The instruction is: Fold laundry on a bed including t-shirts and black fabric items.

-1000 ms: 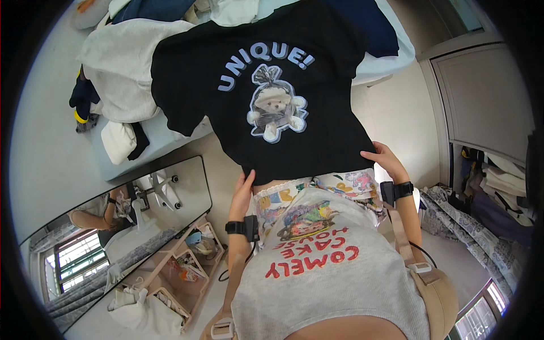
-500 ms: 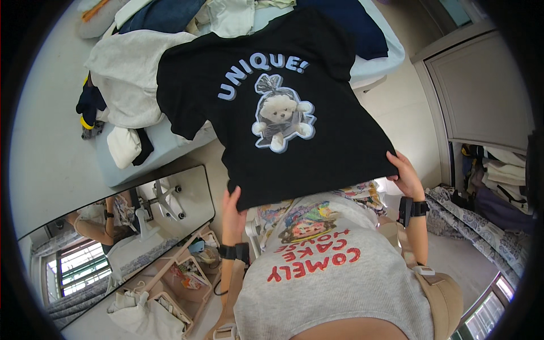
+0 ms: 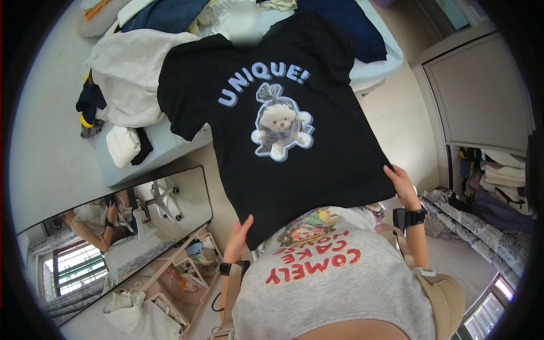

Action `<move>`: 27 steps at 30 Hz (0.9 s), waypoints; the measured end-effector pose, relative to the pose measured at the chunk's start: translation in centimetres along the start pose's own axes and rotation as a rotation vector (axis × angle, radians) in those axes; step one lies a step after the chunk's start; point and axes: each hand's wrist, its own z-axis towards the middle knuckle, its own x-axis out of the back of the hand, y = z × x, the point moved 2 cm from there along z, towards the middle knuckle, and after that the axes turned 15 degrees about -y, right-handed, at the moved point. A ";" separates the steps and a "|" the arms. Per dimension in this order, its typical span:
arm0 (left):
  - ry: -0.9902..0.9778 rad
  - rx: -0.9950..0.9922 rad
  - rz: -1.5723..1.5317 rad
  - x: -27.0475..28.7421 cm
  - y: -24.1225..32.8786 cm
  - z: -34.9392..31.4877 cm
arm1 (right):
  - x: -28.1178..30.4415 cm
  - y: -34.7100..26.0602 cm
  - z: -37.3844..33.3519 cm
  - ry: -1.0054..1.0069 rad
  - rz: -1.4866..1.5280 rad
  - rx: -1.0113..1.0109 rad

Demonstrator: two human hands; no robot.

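A black T-shirt (image 3: 317, 175) with pale blue lettering and a white dog print is stretched out in front of me, its print face up. My left hand (image 3: 239, 238) pinches one lower corner of its hem, thumb on top. The other lower corner is gripped by my right hand (image 3: 402, 184). The shirt's shoulders and sleeves lie over the edge of the pale blue bed, while its lower half hangs level between my hands and the bed.
On the bed (image 3: 170, 147) lie a light grey garment (image 3: 133, 73), a folded white item (image 3: 123, 144), dark navy cloth (image 3: 368, 34) and blue jeans (image 3: 161, 22). A mirror (image 3: 192, 192) stands at left above a pink shelf rack (image 3: 184, 272). Right, a cabinet (image 3: 481, 85) has clothes stacked below.
My hands have drawn the hem closer to my body and lower, the left more than the right. The shirt now lies flatter and straighter.
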 end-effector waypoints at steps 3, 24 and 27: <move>0.029 0.117 0.151 4.2 -3.6 1.0 | 1.3 2.4 1.2 0.005 -0.667 -0.076; -0.141 -0.945 1.271 -17.8 24.1 28.6 | -0.8 -16.0 28.9 -0.123 0.208 0.272; -0.013 -1.025 1.274 -17.2 25.4 34.1 | -4.8 -16.6 26.0 -0.009 0.153 0.294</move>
